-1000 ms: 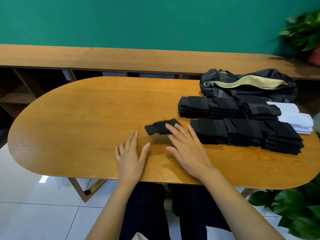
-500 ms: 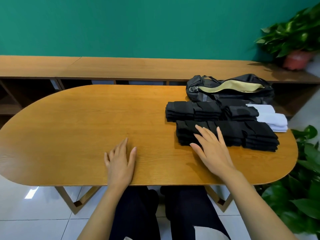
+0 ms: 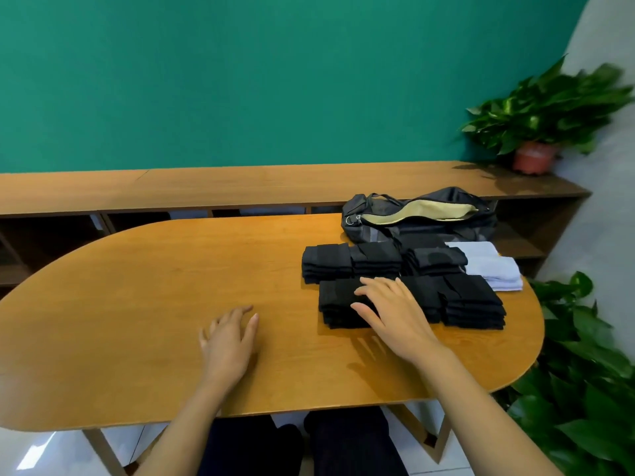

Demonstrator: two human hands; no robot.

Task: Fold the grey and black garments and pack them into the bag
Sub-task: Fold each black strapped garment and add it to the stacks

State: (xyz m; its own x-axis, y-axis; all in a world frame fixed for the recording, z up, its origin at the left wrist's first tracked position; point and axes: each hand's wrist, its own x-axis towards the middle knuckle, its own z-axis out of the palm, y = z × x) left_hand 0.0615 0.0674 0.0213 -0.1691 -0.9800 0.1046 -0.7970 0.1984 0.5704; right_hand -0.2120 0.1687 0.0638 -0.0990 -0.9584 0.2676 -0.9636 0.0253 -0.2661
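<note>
Several stacks of folded black garments [image 3: 474, 300] lie in two rows on the right half of the oval wooden table [image 3: 144, 304]. My right hand [image 3: 391, 310] rests flat on the near left stack, fingers spread and slightly bent. My left hand [image 3: 228, 338] lies open on bare wood to the left, holding nothing. Behind the stacks sits a black bag [image 3: 419, 214], unzipped, with a pale tan lining showing. A small pile of folded pale grey garments [image 3: 491, 266] sits at the right end of the far row.
A long low wooden shelf unit [image 3: 206, 187] runs along the green wall behind the table. A potted plant [image 3: 539, 118] stands on its right end. More leafy plants [image 3: 584, 389] crowd the floor by the table's right edge.
A folded black piece that my right hand held at the table's middle now lies on the near left stack. The right hand moved right with it. The view swung right.
</note>
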